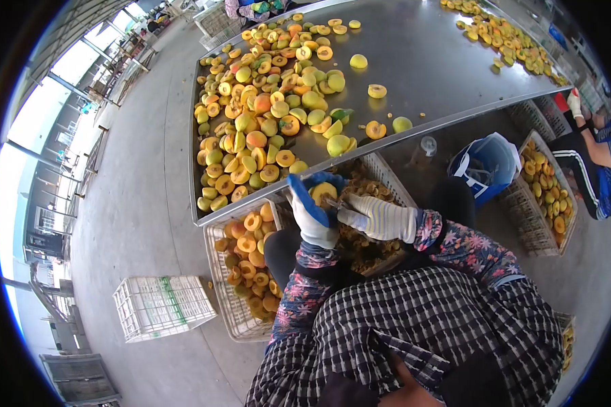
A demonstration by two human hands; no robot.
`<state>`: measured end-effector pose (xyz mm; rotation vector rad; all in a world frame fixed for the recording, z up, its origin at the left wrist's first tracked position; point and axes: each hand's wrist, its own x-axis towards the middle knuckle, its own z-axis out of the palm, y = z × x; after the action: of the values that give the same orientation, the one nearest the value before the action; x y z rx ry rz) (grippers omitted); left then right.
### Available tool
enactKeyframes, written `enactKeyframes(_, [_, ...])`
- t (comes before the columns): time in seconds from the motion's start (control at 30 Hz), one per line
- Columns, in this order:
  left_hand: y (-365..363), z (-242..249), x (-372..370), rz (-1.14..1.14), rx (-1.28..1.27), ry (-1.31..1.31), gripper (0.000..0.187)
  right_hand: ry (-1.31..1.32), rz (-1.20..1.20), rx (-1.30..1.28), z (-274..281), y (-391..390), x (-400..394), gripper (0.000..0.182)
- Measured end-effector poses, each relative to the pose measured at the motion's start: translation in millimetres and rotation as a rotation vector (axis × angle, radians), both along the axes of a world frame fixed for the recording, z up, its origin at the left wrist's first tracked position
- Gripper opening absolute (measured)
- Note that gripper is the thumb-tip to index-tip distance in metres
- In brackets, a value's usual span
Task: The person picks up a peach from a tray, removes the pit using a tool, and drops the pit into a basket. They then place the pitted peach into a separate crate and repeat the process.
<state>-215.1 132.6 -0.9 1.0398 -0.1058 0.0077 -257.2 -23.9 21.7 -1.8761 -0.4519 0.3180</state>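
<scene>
A broad grey sheet-metal bench (414,74) with a raised rim carries a loose heap of yellow-orange round fruit (258,115), halved and whole; by its near side stand a white slatted plastic crate (248,330) full of similar halves and a round blue-and-white bucket (483,192). Between these two, just off the bench's near edge, the left hand (313,211), in a blue-coated white glove, closes its grip around a yellow fruit piece (324,192). Beside it is the striped-white-gloved right hand (381,218), fingers bent, its grip's contents impossible to tell.
</scene>
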Motion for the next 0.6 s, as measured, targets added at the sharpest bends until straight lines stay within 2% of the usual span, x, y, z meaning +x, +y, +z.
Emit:
enactKeyframes(0.03, [10,-3,7,-0.180,0.045,0.029,0.056,-0.190,0.040,0.011,-19,-3,5,0.033])
enactKeyframes(0.1, [11,-2,7,-0.229,-0.030,0.144,0.055,-0.291,0.121,0.186,-69,-8,16,0.032])
enactKeyframes(0.17, [10,3,12,-0.269,-0.153,0.300,0.054,-0.332,0.119,0.100,-66,-12,18,0.032])
enactKeyframes(0.23, [12,8,15,-0.254,-0.035,0.233,0.055,-0.298,0.025,-0.239,-23,-13,9,0.033])
enactKeyframes(0.33, [9,5,16,-0.207,0.006,0.164,0.054,-0.311,-0.126,-0.201,-25,2,-5,0.035])
enactKeyframes(0.37, [6,2,15,-0.189,0.000,0.149,0.053,-0.317,-0.160,0.023,-28,9,-6,0.040])
enactKeyframes(0.47, [-5,11,4,-0.097,-0.039,0.121,0.050,0.652,0.015,0.317,9,0,-8,0.045])
enactKeyframes(0.57, [-3,14,10,-0.302,-0.339,0.293,0.046,0.784,0.029,0.501,12,-1,-14,0.049])
enactKeyframes(0.6, [-3,15,12,-0.324,-0.328,0.286,0.045,0.834,0.039,0.547,13,-2,-12,0.049])
